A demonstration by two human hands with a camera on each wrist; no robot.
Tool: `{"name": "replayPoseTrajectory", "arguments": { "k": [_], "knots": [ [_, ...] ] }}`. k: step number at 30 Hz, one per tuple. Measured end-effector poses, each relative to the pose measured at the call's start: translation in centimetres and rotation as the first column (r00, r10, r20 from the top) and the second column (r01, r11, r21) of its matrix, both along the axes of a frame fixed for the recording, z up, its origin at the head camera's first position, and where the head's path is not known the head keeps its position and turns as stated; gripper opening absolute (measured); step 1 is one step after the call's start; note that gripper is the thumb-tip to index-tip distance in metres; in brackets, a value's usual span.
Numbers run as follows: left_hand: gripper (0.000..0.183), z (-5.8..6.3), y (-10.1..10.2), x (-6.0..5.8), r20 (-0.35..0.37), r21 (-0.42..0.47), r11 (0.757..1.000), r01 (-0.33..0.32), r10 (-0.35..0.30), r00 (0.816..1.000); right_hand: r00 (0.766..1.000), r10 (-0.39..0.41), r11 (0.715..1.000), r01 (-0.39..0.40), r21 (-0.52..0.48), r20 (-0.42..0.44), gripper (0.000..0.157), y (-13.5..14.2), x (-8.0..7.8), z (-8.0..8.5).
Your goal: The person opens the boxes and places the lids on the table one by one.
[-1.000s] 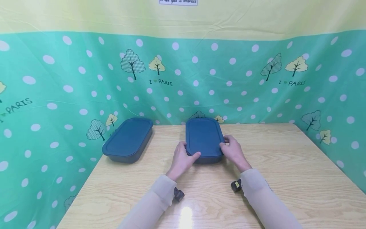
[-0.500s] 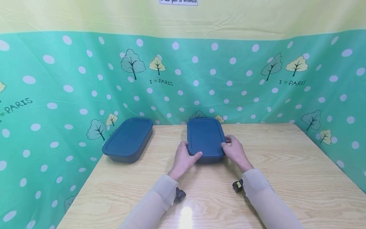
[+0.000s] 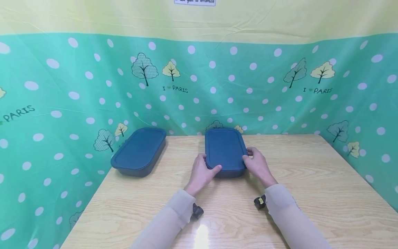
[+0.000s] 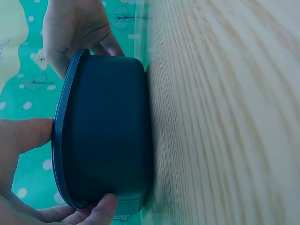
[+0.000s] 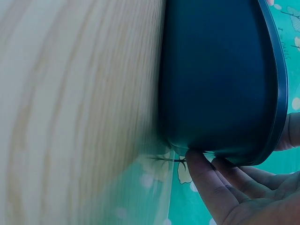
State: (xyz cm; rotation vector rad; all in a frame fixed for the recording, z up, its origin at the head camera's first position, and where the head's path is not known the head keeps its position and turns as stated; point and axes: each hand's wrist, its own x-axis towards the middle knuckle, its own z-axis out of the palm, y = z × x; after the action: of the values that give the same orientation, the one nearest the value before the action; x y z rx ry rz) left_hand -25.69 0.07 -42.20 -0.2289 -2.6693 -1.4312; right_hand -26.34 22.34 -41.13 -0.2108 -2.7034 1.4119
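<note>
Lidded blue container (image 3: 226, 148): stiff, probably light, contents hidden from me; left fingers (image 4: 104, 211) and right fingers (image 5: 211, 187), half-closed, clasp opposite sides: best hold.

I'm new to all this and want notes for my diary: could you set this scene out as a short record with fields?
Held container: dark blue, lid on, base on the table
Left hand: grips its near left corner
Right hand: grips its right side, towards the near end
Other container: dark blue, lidded, further left, untouched
Table surface: pale wood grain
Backdrop: green and yellow cloth, pale dots, printed trees
</note>
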Motion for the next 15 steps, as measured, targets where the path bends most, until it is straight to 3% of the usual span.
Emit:
{"name": "replayPoseTrajectory", "arguments": {
  "k": [15],
  "knots": [
    [0.076, -0.10, 0.45, 0.04, 0.010, 0.008, 1.000, 0.013, -0.013, 1.000, 1.000, 0.004, 1.000, -0.004, -0.011, -0.009, 0.054, 0.73, -0.01, -0.11]
  ]
}}
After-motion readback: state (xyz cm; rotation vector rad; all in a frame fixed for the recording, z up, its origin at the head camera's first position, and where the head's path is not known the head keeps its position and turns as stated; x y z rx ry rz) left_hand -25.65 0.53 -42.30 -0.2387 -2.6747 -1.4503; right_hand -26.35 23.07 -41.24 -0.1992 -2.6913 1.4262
